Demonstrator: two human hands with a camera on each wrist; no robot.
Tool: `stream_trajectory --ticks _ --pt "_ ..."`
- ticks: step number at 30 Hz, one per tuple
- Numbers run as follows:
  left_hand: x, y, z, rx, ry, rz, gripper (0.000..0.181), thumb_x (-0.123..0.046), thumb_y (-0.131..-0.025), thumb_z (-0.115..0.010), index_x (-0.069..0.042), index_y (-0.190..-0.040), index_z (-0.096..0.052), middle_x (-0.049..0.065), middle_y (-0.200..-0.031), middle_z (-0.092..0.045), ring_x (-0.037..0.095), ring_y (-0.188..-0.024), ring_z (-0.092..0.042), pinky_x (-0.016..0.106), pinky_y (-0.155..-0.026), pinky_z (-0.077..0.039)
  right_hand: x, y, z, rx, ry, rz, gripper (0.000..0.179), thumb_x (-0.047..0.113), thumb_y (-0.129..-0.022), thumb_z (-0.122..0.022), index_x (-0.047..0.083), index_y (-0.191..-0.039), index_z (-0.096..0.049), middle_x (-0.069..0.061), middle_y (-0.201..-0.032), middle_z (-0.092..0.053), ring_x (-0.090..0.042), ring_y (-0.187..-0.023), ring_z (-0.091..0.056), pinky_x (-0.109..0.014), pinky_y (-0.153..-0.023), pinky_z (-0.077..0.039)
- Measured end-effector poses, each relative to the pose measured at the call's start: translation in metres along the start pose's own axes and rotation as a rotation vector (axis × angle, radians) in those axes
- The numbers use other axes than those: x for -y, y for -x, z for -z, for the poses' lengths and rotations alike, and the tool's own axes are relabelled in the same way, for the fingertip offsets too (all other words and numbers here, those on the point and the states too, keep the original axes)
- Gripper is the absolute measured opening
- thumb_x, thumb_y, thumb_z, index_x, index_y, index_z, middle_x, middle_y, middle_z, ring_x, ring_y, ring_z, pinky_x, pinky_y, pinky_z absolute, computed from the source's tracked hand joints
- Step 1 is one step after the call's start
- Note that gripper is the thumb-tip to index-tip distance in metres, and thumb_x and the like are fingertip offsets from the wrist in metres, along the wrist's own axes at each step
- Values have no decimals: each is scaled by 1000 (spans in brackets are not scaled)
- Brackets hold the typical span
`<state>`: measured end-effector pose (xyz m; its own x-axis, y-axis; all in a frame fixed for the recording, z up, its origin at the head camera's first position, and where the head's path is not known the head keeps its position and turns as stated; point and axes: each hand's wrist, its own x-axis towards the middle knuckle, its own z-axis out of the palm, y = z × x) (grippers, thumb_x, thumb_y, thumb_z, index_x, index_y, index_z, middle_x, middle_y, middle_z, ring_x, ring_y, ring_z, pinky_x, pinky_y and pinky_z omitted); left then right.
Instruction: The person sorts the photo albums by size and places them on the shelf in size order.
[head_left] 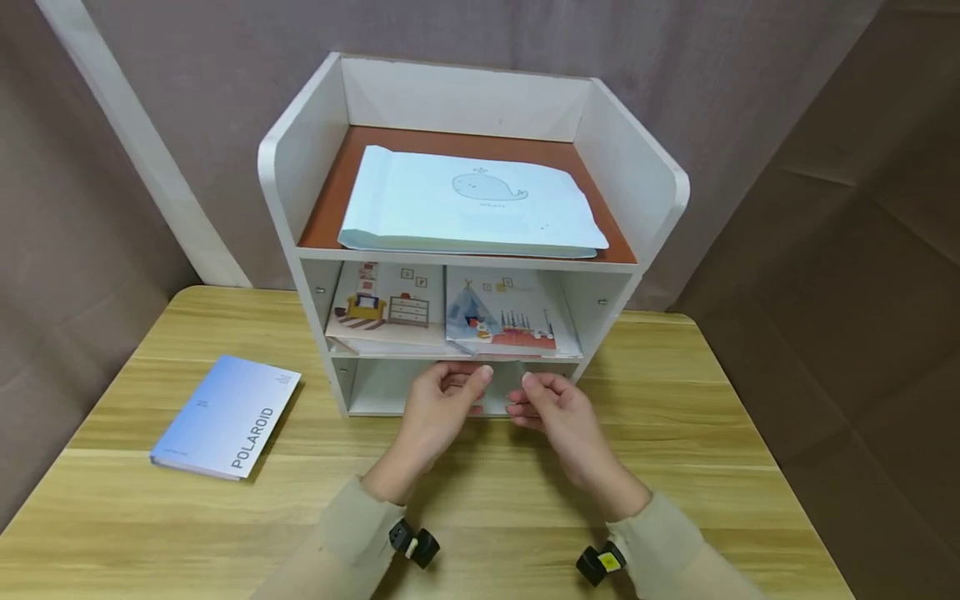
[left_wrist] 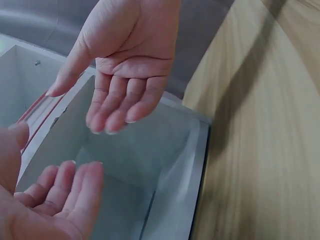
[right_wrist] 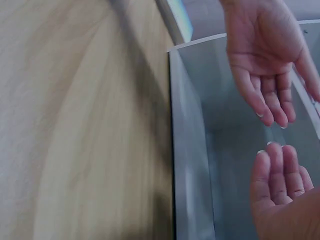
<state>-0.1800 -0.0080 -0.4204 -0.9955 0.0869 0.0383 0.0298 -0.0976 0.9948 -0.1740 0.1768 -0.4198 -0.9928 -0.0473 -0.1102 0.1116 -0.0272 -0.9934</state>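
One left hand (head_left: 441, 398) and one right hand (head_left: 558, 408), empty, fingers relaxed, near illustrated books (head_left: 502, 312), probably best squared by light, even thumb pressure.

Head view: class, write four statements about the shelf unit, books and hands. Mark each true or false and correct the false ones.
1. The whale book lies on the top level of the shelf unit. True.
2. The POLAROID book stands upright. False: it lies flat on the table.
3. The printed blue tent shows right of the printed yellow seat. True.
4. The right hand grips the whale book. False: it holds no book.
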Motion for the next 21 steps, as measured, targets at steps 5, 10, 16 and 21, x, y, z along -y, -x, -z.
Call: stream_trajectory --ticks 5,10,16,21 --pt "4 11 15 47 -177 -34 51 -44 -86 -72 -7 -119 -59 8 -108 -64 23 -94 -65 34 -75 -56 -8 3 -3 42 91 25 37 27 -99 -58 -3 -120 -53 -25 -112 -63 -31 -98 -64 -40 -85 -55" --pt "8 26 37 57 -293 -21 54 -46 -83 -75 -14 -122 -58 1 -111 -62 19 -98 -63 33 -78 -54 -17 6 -9 89 164 51 37 26 -98 -59 -4 -120 -54 -24 -112 -63 -38 -102 -62 -40 -83 -55" --pt "11 42 66 57 -382 33 59 -52 -79 -76 -18 -124 -57 -1 -112 -62 19 -101 -62 36 -82 -53 -29 8 -20 162 214 41 42 25 -97 -61 -6 -123 -53 -25 -110 -62 -40 -102 -61 -45 -84 -55" --pt "12 56 91 43 -455 65 64 -54 -77 -76 -19 -126 -56 3 -116 -61 21 -104 -61 37 -83 -53 -37 11 -30 201 218 28 41 24 -96 -63 -6 -123 -52 -24 -106 -61 -39 -99 -61 -46 -82 -55"
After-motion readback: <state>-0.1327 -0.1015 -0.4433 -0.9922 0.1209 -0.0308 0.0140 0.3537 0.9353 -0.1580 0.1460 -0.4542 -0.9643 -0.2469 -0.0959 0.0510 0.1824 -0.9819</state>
